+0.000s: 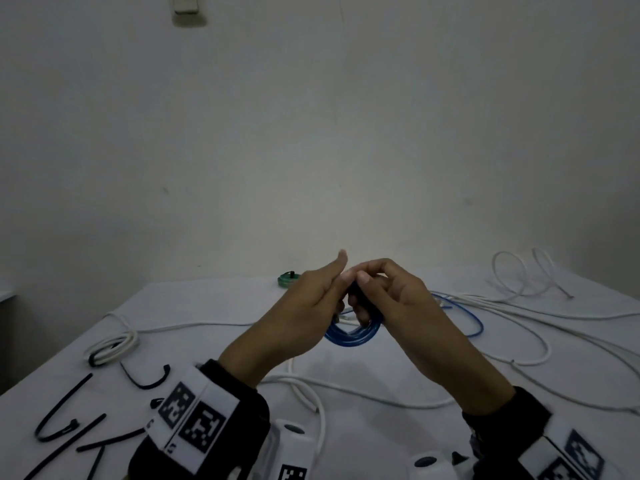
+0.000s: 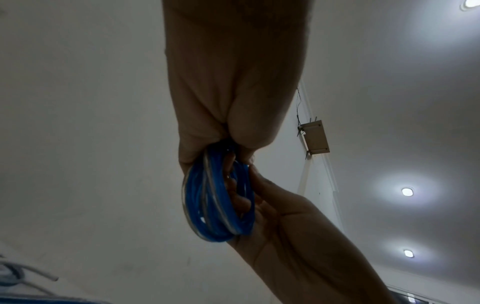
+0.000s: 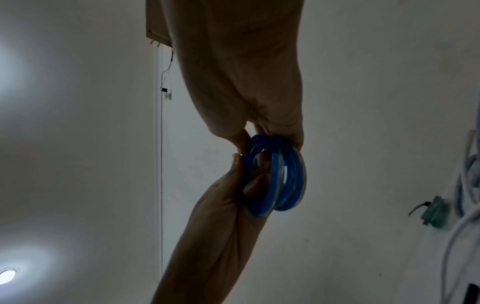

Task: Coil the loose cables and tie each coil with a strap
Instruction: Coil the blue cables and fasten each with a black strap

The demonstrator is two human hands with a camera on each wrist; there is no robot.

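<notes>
Both hands up above white counter. L hand & R hand each curled round small coil of glossy blue cable; R thumb/fingers pinch something dark on top, prob. black strap. Risk: grip slackens, springy loops fan out, strap slips off.

Two hands: left, right. One blue coil, one green coil, one white coil. About five loose black straps. White cables: count unclear.
</notes>
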